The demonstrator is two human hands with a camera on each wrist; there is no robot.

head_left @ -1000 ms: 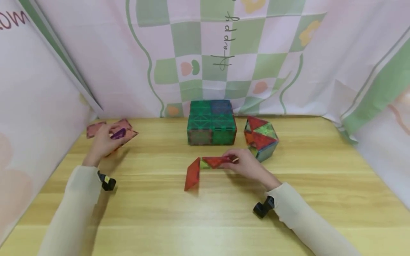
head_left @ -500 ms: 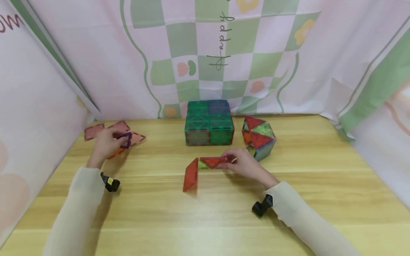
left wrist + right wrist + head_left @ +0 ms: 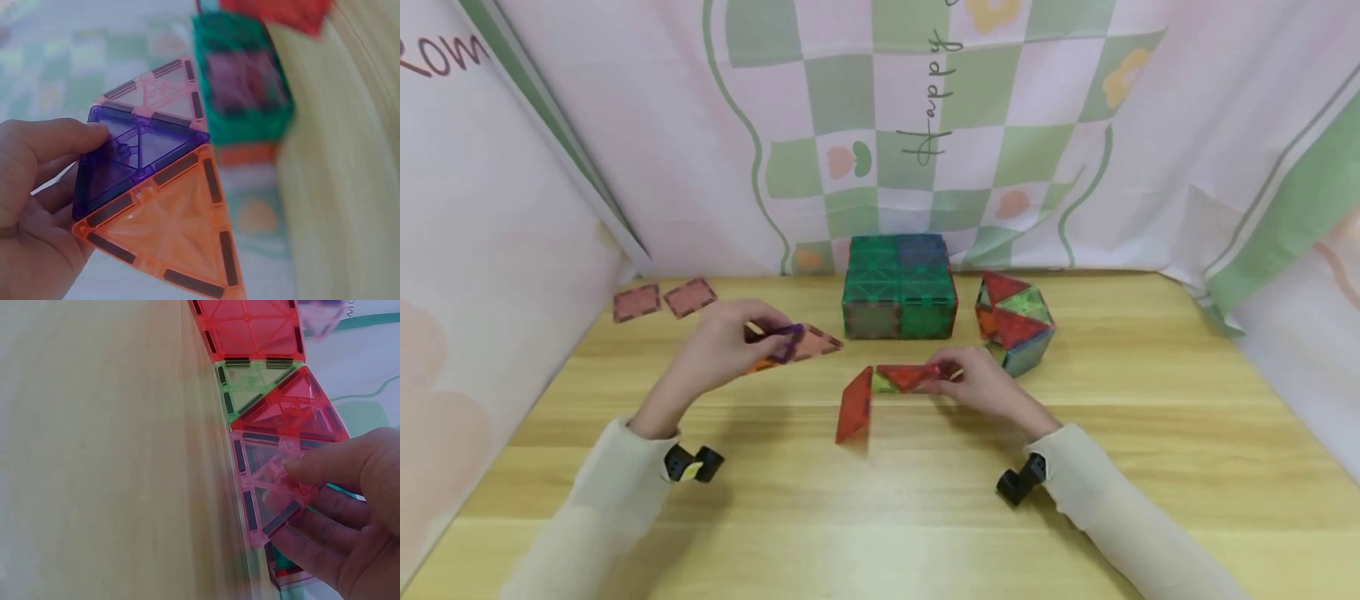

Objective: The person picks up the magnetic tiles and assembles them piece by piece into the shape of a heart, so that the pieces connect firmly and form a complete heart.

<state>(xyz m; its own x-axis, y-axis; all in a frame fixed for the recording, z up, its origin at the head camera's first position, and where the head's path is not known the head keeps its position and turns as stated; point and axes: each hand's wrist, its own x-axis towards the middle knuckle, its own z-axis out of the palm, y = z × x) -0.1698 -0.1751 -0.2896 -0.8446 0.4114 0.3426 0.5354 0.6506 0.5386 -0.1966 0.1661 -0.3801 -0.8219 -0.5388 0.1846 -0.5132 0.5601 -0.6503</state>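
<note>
My left hand (image 3: pixel 722 346) pinches a purple triangular magnetic tile (image 3: pixel 134 150) between thumb and fingers, lifted above the table. Joined edge to edge with it are a pink triangular tile (image 3: pixel 156 94) and an orange triangular tile (image 3: pixel 178 228). At the middle of the table my right hand (image 3: pixel 981 382) pinches a pink triangular tile (image 3: pixel 269 459). That tile joins a standing strip with a red triangle (image 3: pixel 294 409), a light green triangle (image 3: pixel 250 381) and a red square tile (image 3: pixel 853 406), which stands at an angle at the strip's left end.
A green and blue tile box (image 3: pixel 898 287) stands at the back centre. Right of it sits a many-sided tile shape (image 3: pixel 1015 321) in red, green and blue. Two pink square tiles (image 3: pixel 637 302) lie at the back left. Patterned cloth (image 3: pixel 940 125) hangs behind the table.
My left hand has lifted the joined purple, pink and orange tiles from the back left and carried them right toward the centre. The right hand stays at the strip.
</note>
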